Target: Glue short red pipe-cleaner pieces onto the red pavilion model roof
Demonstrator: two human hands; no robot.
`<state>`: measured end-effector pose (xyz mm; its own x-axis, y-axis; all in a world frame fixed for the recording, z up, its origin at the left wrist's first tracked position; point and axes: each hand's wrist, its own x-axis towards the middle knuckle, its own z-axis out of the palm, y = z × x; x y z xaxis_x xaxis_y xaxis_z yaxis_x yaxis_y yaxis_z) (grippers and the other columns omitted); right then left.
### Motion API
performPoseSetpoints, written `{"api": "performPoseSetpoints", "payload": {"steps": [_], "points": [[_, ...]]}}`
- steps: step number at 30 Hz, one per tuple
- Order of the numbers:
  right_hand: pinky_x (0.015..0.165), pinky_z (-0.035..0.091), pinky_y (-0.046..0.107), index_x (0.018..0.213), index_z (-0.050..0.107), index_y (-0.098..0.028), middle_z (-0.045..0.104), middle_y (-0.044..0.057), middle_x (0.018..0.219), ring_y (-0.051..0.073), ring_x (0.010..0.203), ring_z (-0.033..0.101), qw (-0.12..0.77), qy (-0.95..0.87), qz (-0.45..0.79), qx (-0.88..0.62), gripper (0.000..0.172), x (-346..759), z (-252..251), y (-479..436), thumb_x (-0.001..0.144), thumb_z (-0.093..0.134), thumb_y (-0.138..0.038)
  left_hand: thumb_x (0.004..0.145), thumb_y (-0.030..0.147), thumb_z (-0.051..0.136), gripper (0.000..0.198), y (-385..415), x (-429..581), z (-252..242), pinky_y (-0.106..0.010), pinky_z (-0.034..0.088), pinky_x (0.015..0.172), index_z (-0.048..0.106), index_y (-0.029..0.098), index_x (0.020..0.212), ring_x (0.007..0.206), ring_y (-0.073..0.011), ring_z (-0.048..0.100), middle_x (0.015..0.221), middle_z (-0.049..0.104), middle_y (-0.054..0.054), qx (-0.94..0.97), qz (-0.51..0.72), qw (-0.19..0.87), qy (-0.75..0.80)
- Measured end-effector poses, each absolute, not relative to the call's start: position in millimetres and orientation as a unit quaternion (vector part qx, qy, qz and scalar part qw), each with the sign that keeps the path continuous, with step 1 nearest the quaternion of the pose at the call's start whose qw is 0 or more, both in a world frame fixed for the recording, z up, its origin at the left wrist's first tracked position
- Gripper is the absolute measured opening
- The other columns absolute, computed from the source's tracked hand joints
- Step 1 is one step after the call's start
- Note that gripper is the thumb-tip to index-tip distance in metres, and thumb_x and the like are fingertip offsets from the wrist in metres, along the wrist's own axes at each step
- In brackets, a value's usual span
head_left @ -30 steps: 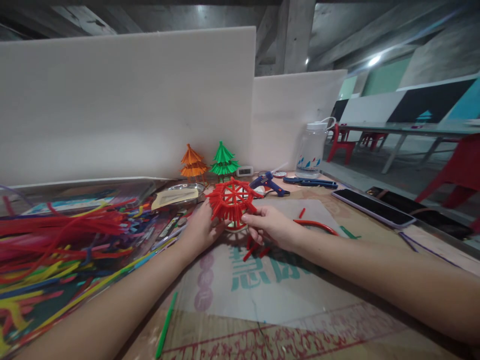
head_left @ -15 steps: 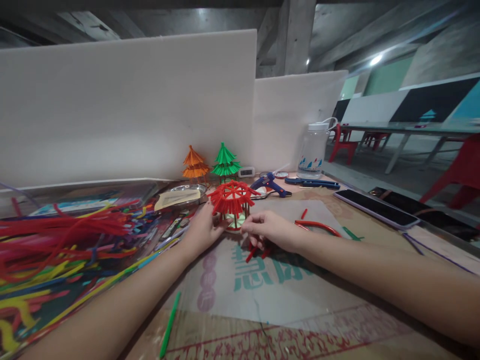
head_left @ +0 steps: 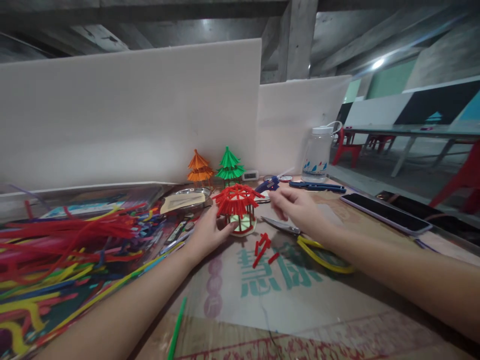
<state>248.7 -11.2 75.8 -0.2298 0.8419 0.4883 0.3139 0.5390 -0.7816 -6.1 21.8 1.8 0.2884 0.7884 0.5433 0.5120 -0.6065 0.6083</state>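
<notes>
A small red-roofed pavilion (head_left: 237, 202) stands upright on a round pale base in the middle of the table. My left hand (head_left: 210, 232) holds it from the left side, thumb near the base and fingers behind. My right hand (head_left: 290, 205) is raised over the sheet, right of the pavilion, its fingers curled near the glue gun (head_left: 268, 185); whether it grips anything is hidden. Scissors with yellow handles (head_left: 324, 257) lie beneath my right wrist. Several short red pieces (head_left: 263, 246) are scattered in front of the pavilion.
Orange (head_left: 200, 167) and green (head_left: 228, 165) towers stand behind, near a metal dish (head_left: 193, 194). Colourful strips (head_left: 75, 235) cover the left side. A bottle (head_left: 315, 155), blue pliers (head_left: 318, 186) and a phone (head_left: 386, 212) are at the right. A green stick (head_left: 177, 327) lies in front.
My right hand has moved up and right, away from the pavilion and red pieces, towards the glue gun. The yellow-handled scissors now show more fully. The view has shifted slightly; my left hand stays at the pavilion.
</notes>
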Motion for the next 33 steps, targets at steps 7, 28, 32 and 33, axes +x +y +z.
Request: {"api": "performPoseSetpoints", "payload": {"steps": [7,28,32,33], "points": [[0.067,0.048,0.033,0.092,0.058,-0.018,0.064,0.005,0.081,0.019,0.071,0.059,0.521,-0.709,0.026,-0.475,0.023,303,52,61,0.087,0.061,-0.041,0.088,0.04,0.062,0.035,25,-6,-1,-0.039,0.057,0.088,0.058,0.018,0.115,0.095,-0.0241,0.071,0.108,0.071,-0.011,0.779,0.428,0.177,0.422],[0.091,0.049,0.038,0.126,0.063,-0.008,0.068,0.022,0.123,0.034,0.11,0.066,0.252,-0.756,0.064,-0.601,0.053,307,39,112,0.081,0.07,-0.035,0.088,0.045,0.063,0.044,20,-7,3,-0.041,0.054,0.093,0.058,0.019,0.123,0.108,-0.0279,0.067,0.122,0.067,-0.014,0.803,0.409,0.109,0.421],[0.084,0.05,0.035,0.12,0.065,-0.007,0.072,0.021,0.113,0.032,0.103,0.068,0.284,-0.731,0.069,-0.617,0.049,303,42,109,0.082,0.069,-0.037,0.087,0.044,0.063,0.044,21,-8,1,-0.042,0.054,0.093,0.057,0.018,0.121,0.108,-0.0282,0.067,0.121,0.067,-0.015,0.795,0.413,0.112,0.429],[0.08,0.05,0.034,0.116,0.066,-0.008,0.074,0.019,0.103,0.03,0.096,0.07,0.292,-0.723,0.075,-0.621,0.045,302,45,106,0.083,0.067,-0.039,0.087,0.044,0.064,0.044,22,-8,0,-0.042,0.054,0.094,0.056,0.017,0.121,0.109,-0.0282,0.067,0.122,0.067,-0.015,0.794,0.417,0.116,0.427]]}}
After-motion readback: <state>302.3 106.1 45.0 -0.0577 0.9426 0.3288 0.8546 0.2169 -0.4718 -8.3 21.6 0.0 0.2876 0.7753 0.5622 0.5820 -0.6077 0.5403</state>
